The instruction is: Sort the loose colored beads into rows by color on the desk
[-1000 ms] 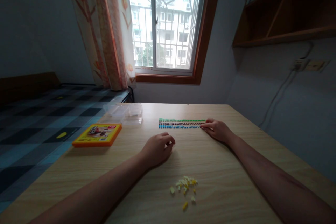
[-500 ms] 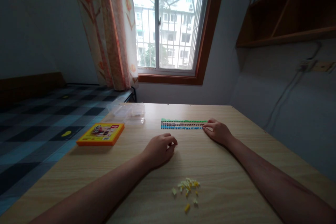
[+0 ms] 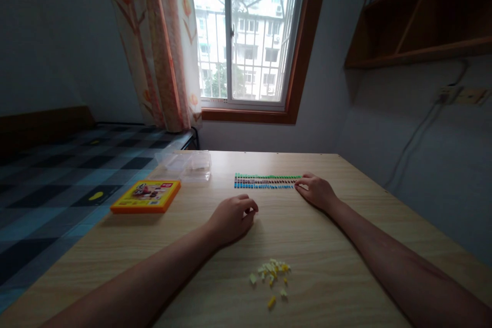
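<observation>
Three rows of tiny building bricks [image 3: 265, 181], green, dark brown and blue, run side by side across the far middle of the table. My right hand [image 3: 317, 192] is at their right end, thumb and index fingertips pinched together at the end of the blue row. Whatever lies between those fingertips is too small to make out. My left hand [image 3: 232, 219] rests on the table nearer to me, left of centre, its fingers curled in; their inside is hidden. In front of it lies a loose pile of pale and bright yellow bricks [image 3: 272, 268].
On the left of the table lies a flat orange-and-yellow box [image 3: 146, 196]. Behind it are clear plastic trays [image 3: 188, 165]. A checked bed [image 3: 77, 174] adjoins the table's left side. A wooden shelf [image 3: 423, 54] hangs on the right wall, and a window [image 3: 253, 36] is ahead.
The whole view has shifted very slightly. Both hands keep nearly the same place and shape, with my right fingertips still at the right end of the rows.
</observation>
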`<action>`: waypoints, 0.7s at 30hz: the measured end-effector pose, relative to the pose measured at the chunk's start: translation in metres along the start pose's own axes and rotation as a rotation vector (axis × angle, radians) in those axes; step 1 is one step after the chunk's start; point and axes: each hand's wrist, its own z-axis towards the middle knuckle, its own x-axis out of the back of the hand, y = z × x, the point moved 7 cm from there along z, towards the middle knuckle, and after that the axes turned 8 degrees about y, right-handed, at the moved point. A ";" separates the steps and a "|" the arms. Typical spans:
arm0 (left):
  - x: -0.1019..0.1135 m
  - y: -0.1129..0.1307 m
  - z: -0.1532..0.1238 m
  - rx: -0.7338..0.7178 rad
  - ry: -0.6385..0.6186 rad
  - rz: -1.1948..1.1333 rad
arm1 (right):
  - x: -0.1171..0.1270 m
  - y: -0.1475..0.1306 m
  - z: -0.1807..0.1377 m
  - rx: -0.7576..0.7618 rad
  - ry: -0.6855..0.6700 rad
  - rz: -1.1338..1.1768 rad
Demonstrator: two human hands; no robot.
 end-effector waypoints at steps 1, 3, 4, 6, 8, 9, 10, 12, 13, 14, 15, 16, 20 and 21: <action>0.000 0.000 0.000 0.001 -0.002 -0.001 | -0.001 0.000 0.000 -0.002 -0.002 0.000; 0.000 0.000 0.000 0.002 -0.006 0.000 | -0.002 0.001 0.001 -0.007 -0.004 0.003; 0.000 -0.001 0.000 0.003 -0.006 0.003 | -0.002 0.001 0.001 -0.010 -0.004 0.007; 0.000 -0.001 0.000 0.009 -0.007 0.010 | -0.003 0.001 0.000 -0.013 0.004 0.020; -0.001 -0.002 0.000 0.013 -0.005 0.012 | -0.002 0.001 0.000 -0.012 0.021 0.031; -0.001 -0.002 0.000 0.013 -0.003 0.012 | -0.001 0.002 0.000 -0.014 0.035 0.032; -0.001 -0.003 0.000 0.013 -0.001 0.012 | 0.001 0.003 0.000 -0.019 0.050 0.033; -0.001 -0.003 -0.001 0.012 0.004 0.010 | 0.004 0.007 -0.001 -0.037 0.076 0.034; -0.001 -0.003 -0.001 0.010 0.005 0.007 | 0.006 0.009 -0.002 -0.050 0.088 0.037; -0.001 -0.003 -0.001 0.009 0.005 0.003 | 0.008 0.012 -0.002 -0.063 0.096 0.042; -0.001 -0.003 -0.001 0.009 0.005 -0.003 | 0.010 0.015 -0.003 -0.075 0.100 0.050; -0.001 -0.003 -0.001 0.007 0.005 -0.008 | 0.011 0.017 -0.003 -0.084 0.099 0.059; -0.001 -0.002 -0.001 0.007 0.006 -0.018 | 0.013 0.020 -0.006 -0.098 0.044 0.105; -0.001 -0.002 -0.001 0.006 0.006 -0.017 | 0.012 0.019 -0.007 -0.098 0.022 0.110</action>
